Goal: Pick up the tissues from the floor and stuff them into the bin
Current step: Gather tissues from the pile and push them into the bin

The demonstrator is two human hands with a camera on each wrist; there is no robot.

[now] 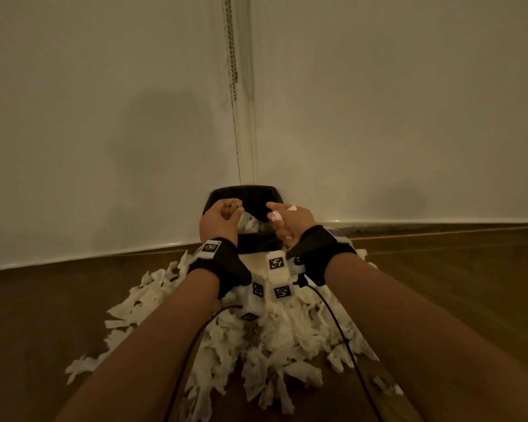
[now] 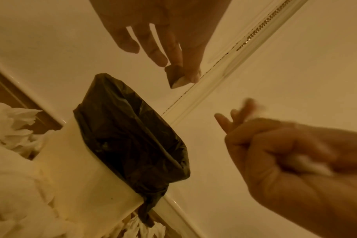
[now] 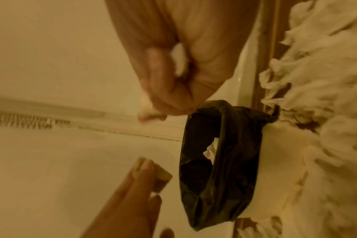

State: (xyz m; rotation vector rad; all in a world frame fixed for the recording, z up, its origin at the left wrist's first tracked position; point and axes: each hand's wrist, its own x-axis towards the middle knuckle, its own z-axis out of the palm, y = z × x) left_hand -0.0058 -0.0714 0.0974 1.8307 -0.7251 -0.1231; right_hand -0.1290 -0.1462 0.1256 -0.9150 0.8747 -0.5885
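Both forearms fill the lower part of the head view, wrist bands strapped on. Beneath them, tissues [image 1: 275, 345] lie heaped on the wooden floor [image 1: 43, 315] at lower centre, up against the bin [image 1: 244, 205], which stands mid-frame in the wall corner with a black liner [image 2: 132, 136] over its rim. Above its mouth, the left hand [image 1: 221, 222] pinches a small brownish scrap [image 2: 175, 76] at its fingertips. The right hand [image 1: 287, 222] is curled round a white tissue wad [image 3: 179, 58].

Tissues [image 1: 265, 345] before bin [image 1: 244, 193], apparently touching
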